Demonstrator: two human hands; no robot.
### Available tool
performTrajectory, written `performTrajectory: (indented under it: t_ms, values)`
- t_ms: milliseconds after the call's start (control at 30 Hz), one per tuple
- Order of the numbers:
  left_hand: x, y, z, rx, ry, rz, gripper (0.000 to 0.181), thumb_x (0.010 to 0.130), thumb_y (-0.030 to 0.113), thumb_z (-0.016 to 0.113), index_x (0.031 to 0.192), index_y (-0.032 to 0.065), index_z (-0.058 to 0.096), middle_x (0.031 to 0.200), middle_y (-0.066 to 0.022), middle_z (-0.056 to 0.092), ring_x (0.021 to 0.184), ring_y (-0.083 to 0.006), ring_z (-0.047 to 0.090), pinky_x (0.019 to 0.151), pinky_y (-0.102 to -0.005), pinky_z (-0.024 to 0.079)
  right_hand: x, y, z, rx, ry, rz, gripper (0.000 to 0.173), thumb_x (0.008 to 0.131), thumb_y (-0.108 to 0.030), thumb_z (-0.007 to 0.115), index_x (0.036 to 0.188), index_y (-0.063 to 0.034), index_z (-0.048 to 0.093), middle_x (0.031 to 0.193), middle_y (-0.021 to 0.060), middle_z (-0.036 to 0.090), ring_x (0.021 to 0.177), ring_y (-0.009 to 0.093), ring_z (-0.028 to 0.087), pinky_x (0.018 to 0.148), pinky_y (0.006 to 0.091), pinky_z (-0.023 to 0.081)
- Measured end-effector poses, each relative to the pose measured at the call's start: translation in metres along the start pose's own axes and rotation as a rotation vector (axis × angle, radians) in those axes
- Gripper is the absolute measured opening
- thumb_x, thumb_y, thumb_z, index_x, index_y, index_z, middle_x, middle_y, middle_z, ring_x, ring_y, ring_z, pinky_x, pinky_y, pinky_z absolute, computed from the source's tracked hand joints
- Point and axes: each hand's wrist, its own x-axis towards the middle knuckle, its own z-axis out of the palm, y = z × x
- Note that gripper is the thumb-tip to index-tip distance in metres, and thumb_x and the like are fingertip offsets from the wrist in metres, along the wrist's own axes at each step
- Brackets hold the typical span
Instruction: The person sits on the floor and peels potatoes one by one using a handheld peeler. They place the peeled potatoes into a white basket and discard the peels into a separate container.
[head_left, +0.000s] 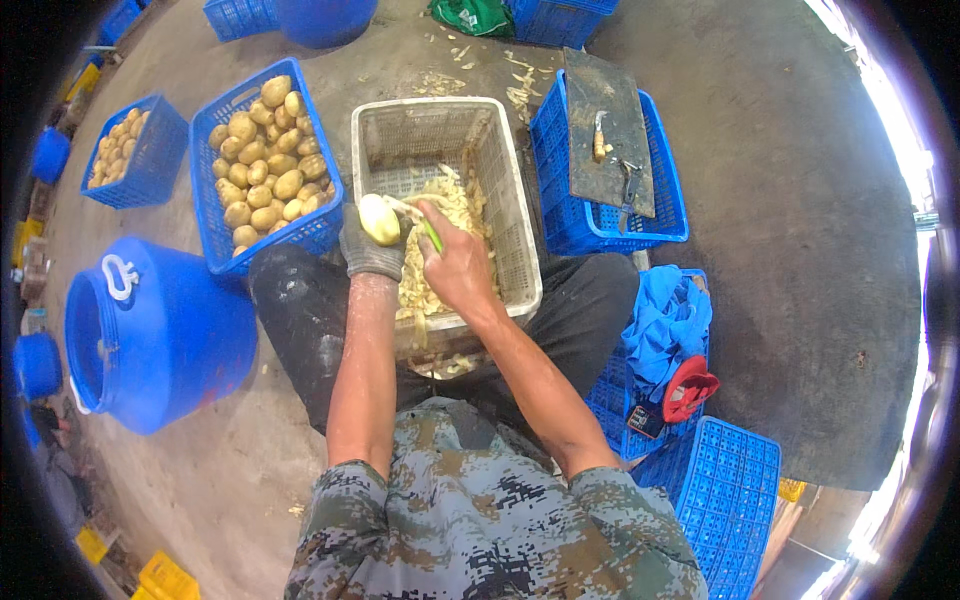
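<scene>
Gloved in grey knit, my left hand (373, 246) grips a peeled pale potato (379, 220) over a dirty white plastic crate (520, 225). My bare right hand (459, 259) holds a peeler with a green handle (433, 235) close to the potato's right side. The peeler's blade is hard to make out, and a strip of peel (409, 208) lies between it and the potato. Potato peelings (452, 196) are heaped along the right and near part of the crate, which stands between my knees.
Unpeeled potatoes (259, 172) fill a blue crate (202, 187) at left. A blue barrel (180, 330) lies nearer. At right, a board (600, 90) bearing a wooden-handled tool (599, 139) and another peeler (628, 180) rests across a blue crate (667, 165). A red cap (688, 390) and blue cloth (664, 322) lie nearby.
</scene>
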Motion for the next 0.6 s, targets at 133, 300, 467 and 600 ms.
performTrajectory:
  t_ms: [133, 300, 467, 600]
  values:
    - [0.005, -0.004, 0.006, 0.006, 0.041, 0.080, 0.039, 0.089, 0.047, 0.054, 0.097, 0.0086, 0.055, 0.081, -0.0060, 0.060, 0.071, -0.0237, 0.060, 0.053, -0.0380, 0.051, 0.033, 0.013, 0.028, -0.079, 0.001, -0.083, 0.048, 0.083, -0.012, 0.061, 0.130, -0.0149, 0.053, 0.101, 0.0225, 0.065, 0.087, 0.036, 0.066, 0.077, 0.0418, 0.051]
    - [0.022, 0.006, -0.025, 0.133, 0.172, 0.101, 0.036, 0.087, 0.044, 0.056, 0.096, 0.0090, 0.055, 0.078, -0.0058, 0.058, 0.068, -0.0241, 0.059, 0.055, -0.0376, 0.051, -0.022, 0.020, 0.037, -0.100, -0.092, -0.038, 0.053, 0.082, -0.006, 0.060, 0.133, -0.0139, 0.049, 0.077, 0.0211, 0.064, 0.069, 0.034, 0.064, 0.066, 0.0444, 0.050]
    - [0.004, 0.003, -0.013, 0.163, 0.148, 0.144, 0.033, 0.088, 0.040, 0.050, 0.097, 0.0084, 0.057, 0.078, -0.0086, 0.060, 0.069, -0.0253, 0.060, 0.059, -0.0372, 0.052, -0.032, 0.026, 0.022, -0.051, 0.027, -0.066, 0.050, 0.083, -0.008, 0.062, 0.131, -0.0134, 0.051, 0.078, 0.0219, 0.064, 0.070, 0.037, 0.063, 0.068, 0.0428, 0.049]
    - [0.012, -0.004, -0.023, 0.256, 0.093, 0.206, 0.034, 0.085, 0.038, 0.050, 0.091, 0.0060, 0.057, 0.077, -0.0106, 0.063, 0.071, -0.0254, 0.062, 0.062, -0.0409, 0.052, -0.012, 0.016, 0.029, -0.080, 0.029, -0.026, 0.051, 0.081, -0.006, 0.062, 0.131, -0.0110, 0.051, 0.081, 0.0244, 0.063, 0.072, 0.040, 0.062, 0.068, 0.0444, 0.049]
